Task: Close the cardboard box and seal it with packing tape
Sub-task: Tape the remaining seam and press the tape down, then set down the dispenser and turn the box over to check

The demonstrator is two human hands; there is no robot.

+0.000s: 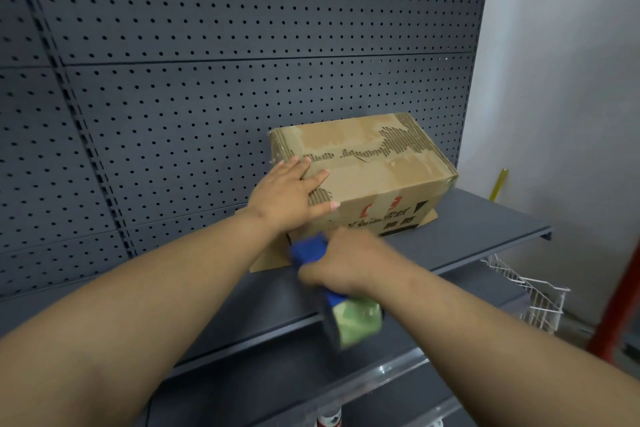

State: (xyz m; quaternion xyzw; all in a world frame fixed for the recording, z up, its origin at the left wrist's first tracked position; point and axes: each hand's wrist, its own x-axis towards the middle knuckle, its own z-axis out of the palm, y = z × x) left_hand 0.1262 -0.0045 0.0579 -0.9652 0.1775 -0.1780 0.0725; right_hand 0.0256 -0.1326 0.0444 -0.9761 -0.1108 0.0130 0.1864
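Observation:
A brown cardboard box point(377, 166) with torn top flaps folded down stands on a grey shelf point(485, 218). Its top seam shows ripped corrugated paper. My left hand point(289, 194) lies flat, fingers spread, on the box's near left corner and presses the flap down. My right hand point(341, 262) is in front of the box's near side, closed around a blue tape dispenser point(313, 250). The dispenser's roll of tape point(356, 322) hangs blurred below my right wrist. A loose cardboard flap point(266, 262) sticks out along the box's base.
A dark pegboard wall point(207, 80) rises right behind the box. A white wire basket point(533, 302) hangs at the lower right, next to a red post point(620, 288). A yellow stick point(498, 184) leans by the white wall. More shelf edges run below.

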